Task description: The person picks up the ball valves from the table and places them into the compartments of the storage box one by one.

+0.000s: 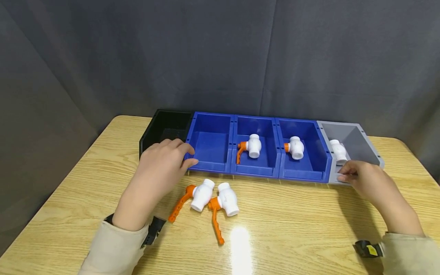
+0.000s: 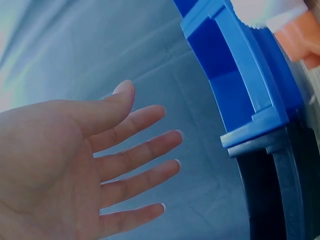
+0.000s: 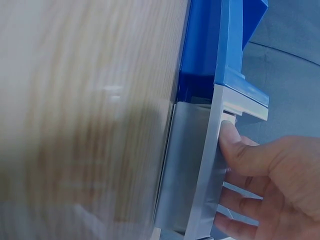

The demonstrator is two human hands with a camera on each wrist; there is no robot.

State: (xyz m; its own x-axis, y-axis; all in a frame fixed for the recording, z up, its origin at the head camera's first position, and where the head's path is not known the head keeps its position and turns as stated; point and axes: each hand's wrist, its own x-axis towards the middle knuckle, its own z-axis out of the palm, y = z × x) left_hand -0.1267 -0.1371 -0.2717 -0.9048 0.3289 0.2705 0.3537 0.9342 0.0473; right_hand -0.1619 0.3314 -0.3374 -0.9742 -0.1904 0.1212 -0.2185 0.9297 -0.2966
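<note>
My left hand point(image 1: 163, 162) hovers by the front of the black bin point(image 1: 148, 133) and the neighbouring blue bin point(image 1: 210, 143). Its fingers are apart with nothing between them, as the left wrist view also shows. At the grey bin point(image 1: 369, 143) on the right, my right hand point(image 1: 368, 177) reaches over the front wall, thumb and fingertips apart. A white ball valve point(image 1: 338, 152) lies inside, just beyond the fingertips; no orange part of it shows. In the right wrist view, the thumb point(image 3: 242, 155) overlaps the grey front rim, fingers behind it.
Two white ball valves with orange handles point(image 1: 203, 195) point(image 1: 228, 199) lie on the wooden table point(image 1: 292, 229). The middle blue bin point(image 1: 254, 170) and the right blue bin point(image 1: 302, 175) each hold one valve. A dark curtain point(image 1: 220, 57) hangs behind the row.
</note>
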